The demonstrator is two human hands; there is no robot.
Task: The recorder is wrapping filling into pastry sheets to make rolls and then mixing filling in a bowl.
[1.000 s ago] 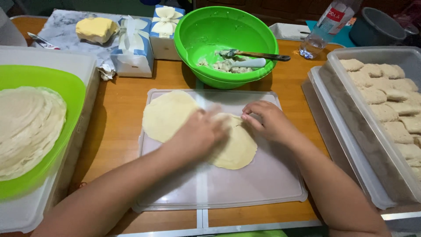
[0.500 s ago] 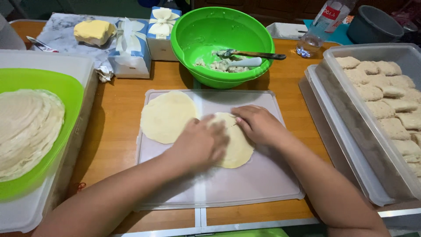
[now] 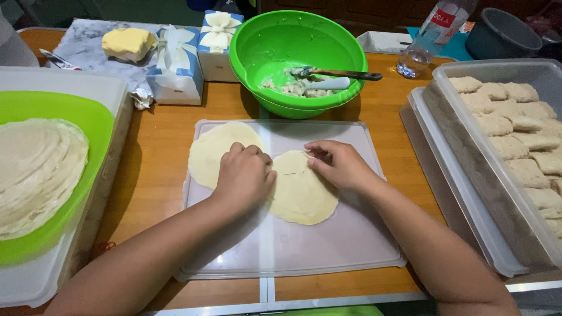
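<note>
Both hands press flat, fingers loosely together, clamped on nothing. The left hand (image 3: 244, 175) lies where two round dough sheets meet; the right hand (image 3: 339, 165) rests on the right sheet (image 3: 304, 196) at its two o'clock edge. The left sheet (image 3: 213, 153) lies at nine o'clock on the plastic board (image 3: 328, 246), mid-bench, the green bowl (image 3: 281, 47) at twelve.
</note>
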